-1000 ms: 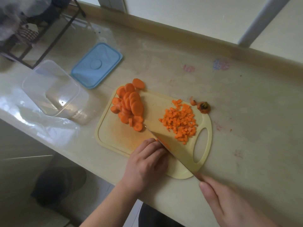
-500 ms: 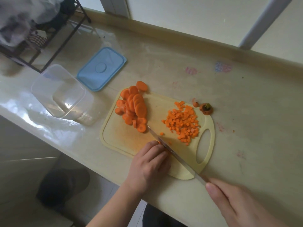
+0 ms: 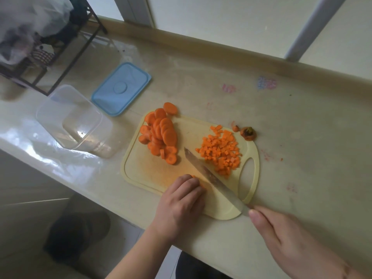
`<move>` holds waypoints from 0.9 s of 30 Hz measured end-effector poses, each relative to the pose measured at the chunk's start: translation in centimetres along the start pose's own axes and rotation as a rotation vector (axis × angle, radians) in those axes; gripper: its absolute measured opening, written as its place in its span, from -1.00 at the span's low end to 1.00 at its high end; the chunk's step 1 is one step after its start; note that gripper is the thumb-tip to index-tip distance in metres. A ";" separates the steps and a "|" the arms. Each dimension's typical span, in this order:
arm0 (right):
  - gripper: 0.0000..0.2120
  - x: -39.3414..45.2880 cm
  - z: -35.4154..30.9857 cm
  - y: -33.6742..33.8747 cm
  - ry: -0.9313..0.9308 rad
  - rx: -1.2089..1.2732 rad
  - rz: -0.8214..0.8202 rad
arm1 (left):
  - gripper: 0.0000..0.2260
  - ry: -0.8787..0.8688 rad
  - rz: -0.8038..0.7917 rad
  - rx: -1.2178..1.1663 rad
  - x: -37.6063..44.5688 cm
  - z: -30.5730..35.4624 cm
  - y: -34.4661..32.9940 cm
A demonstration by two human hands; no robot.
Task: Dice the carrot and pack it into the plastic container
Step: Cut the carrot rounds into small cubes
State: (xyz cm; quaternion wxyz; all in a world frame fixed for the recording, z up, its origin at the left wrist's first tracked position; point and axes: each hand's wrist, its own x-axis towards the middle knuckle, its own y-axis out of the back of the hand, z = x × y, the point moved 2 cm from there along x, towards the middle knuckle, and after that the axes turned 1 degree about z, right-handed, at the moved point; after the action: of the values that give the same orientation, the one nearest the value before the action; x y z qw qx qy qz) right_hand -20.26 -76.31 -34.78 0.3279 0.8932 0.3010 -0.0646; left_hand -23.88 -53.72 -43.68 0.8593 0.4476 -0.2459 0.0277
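A: Where is your left hand [image 3: 182, 202] now?

B: You keep it on the near part of the yellow cutting board [image 3: 153, 168], fingers curled over a few small carrot pieces [image 3: 198, 180] that show only at the fingertips. The knife [image 3: 211, 178] lies just beside these fingers, its blade slanting across the board.

A: And the right hand [image 3: 285, 236]?

B: You hold the knife at its handle end, the thumb lying along it. The handle itself is hidden under the hand.

A: Where is the carrot?

B: The carrot slices [image 3: 161, 133] are piled at the far left of the board, the diced carrot [image 3: 220, 152] at the right near the handle hole. The carrot top [image 3: 248, 133] lies on the counter [image 3: 302, 137], just beside the board.

A: The container?

B: The clear plastic container [image 3: 72, 119] stands open to the left of the board, and the blue lid [image 3: 121, 88] lies flat behind it.
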 end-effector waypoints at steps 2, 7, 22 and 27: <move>-0.57 -0.2 -0.2 0.4 -0.045 0.001 -0.034 | -0.88 -0.002 0.003 -0.002 -0.2 0.1 0.1; -0.73 -1.5 -1.4 0.1 -0.047 0.021 -0.064 | -0.81 0.012 0.001 -0.015 -0.7 0.0 0.0; -0.24 -2.5 0.4 -0.2 -0.133 -0.181 -0.025 | -0.93 0.024 -0.021 -0.057 -0.5 0.1 0.6; -0.26 -2.6 0.3 -0.5 -0.111 -0.142 -0.030 | -0.91 0.038 -0.015 -0.050 -0.3 0.2 0.5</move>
State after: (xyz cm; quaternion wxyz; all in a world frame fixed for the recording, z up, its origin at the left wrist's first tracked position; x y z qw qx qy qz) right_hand -22.62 -77.50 -34.50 0.4055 0.8581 0.2995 -0.0972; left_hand -24.31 -53.53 -43.32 0.8750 0.4272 -0.2267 0.0234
